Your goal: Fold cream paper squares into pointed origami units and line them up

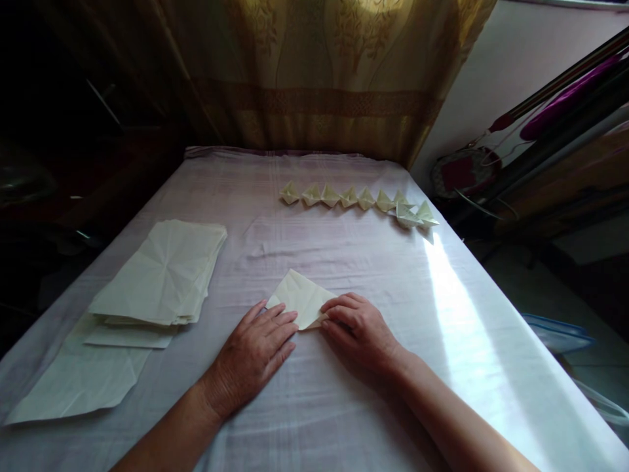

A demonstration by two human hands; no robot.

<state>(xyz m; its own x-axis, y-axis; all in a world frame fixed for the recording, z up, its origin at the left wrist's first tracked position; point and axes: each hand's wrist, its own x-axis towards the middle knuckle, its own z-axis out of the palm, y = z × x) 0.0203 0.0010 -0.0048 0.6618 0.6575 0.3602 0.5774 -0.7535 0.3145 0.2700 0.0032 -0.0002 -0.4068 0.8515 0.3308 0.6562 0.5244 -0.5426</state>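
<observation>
A folded sheet of cream paper point(301, 296) lies on the cloth-covered table in front of me, one corner pointing away. My left hand point(258, 345) rests flat, its fingers stretched out over the paper's left and near edge. At the right corner, my right hand point(358, 326) pinches the paper between thumb and fingers, where a lower layer shows a little apart. The fingertips hide part of that corner.
A stack of creased paper sheets point(164, 275) lies at the left, over a larger loose sheet point(93, 373). Several folded paper boats point(348, 197) stand in a row toward the far right. A patterned curtain point(314, 98) hangs behind the table point(236, 203).
</observation>
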